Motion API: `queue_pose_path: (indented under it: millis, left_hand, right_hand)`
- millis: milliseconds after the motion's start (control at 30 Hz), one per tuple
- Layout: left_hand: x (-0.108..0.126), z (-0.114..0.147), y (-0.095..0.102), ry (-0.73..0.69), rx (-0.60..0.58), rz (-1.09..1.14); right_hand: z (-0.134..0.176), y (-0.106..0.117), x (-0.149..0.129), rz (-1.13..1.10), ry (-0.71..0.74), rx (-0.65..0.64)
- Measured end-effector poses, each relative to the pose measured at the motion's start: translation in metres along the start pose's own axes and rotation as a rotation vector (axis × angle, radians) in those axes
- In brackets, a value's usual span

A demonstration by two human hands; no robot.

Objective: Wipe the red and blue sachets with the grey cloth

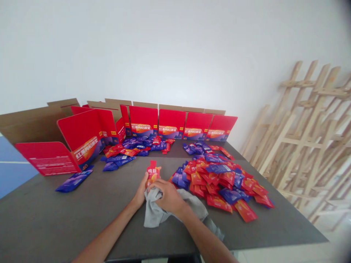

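My left hand [141, 190] holds a red and orange sachet [153, 173] upright above the dark grey table [82, 212]. My right hand [168, 197] grips a grey cloth [156, 213] and presses it against the lower part of the sachet. The cloth trails down over the table under my right forearm. Just right of my hands lies a big heap of red and blue sachets [222, 180]. A second heap of mostly blue sachets [134, 148] lies further back on the left.
Open red cartons [171, 124] stand in a row along the table's far edge, with a larger open carton [82, 140] at the left. A single blue sachet [74, 180] lies near it. Wooden frames [307, 135] lean against the wall on the right.
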State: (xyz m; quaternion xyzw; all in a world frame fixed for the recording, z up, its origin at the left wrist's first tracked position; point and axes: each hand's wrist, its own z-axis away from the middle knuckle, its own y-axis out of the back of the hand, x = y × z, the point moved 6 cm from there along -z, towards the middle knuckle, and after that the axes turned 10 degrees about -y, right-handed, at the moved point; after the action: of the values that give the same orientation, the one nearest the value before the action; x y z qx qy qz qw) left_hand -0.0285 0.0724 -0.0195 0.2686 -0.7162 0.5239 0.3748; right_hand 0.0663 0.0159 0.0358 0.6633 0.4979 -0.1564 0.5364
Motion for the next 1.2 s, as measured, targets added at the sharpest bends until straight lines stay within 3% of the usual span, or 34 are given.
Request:
queue_pose_path:
  millis: [200, 267, 333, 500, 600, 667, 800, 867, 933, 1100, 1200]
  left_hand:
    - [-0.014, 0.004, 0.004, 0.044, -0.116, -0.202]
    - [-0.017, 0.005, 0.005, 0.062, -0.138, -0.265]
    - [-0.016, 0.005, 0.004, 0.059, -0.123, -0.218]
    - [-0.002, 0.001, -0.001, 0.032, 0.015, -0.028]
    - [-0.001, 0.001, 0.000, 0.041, 0.056, -0.002]
    - [-0.003, 0.001, -0.001, 0.020, 0.013, 0.003]
    - [-0.018, 0.004, 0.002, 0.067, -0.111, -0.046]
    - [-0.024, 0.005, 0.005, 0.105, -0.134, -0.087]
    - [-0.023, 0.005, 0.005, 0.115, -0.116, -0.093]
    - [0.001, 0.002, -0.005, 0.042, -0.010, 0.058]
    - [0.014, 0.001, -0.008, 0.013, 0.044, 0.182]
  right_hand:
    - [-0.002, 0.028, 0.017, -0.009, -0.158, 0.384]
    - [-0.002, 0.034, 0.018, -0.028, -0.175, 0.440]
    - [-0.003, 0.033, 0.016, -0.030, -0.157, 0.399]
    - [-0.002, 0.005, 0.003, -0.006, -0.030, 0.018]
    - [0.000, 0.000, 0.002, 0.022, -0.022, -0.027]
    - [-0.002, 0.007, 0.006, 0.023, -0.064, 0.064]
    - [-0.004, 0.033, 0.016, -0.019, -0.152, 0.365]
    - [-0.004, 0.039, 0.017, -0.042, -0.155, 0.429]
    - [-0.004, 0.037, 0.015, -0.052, -0.124, 0.394]
    - [-0.002, 0.004, 0.004, -0.012, -0.004, 0.026]
    - [0.000, -0.004, 0.003, 0.029, -0.016, -0.040]
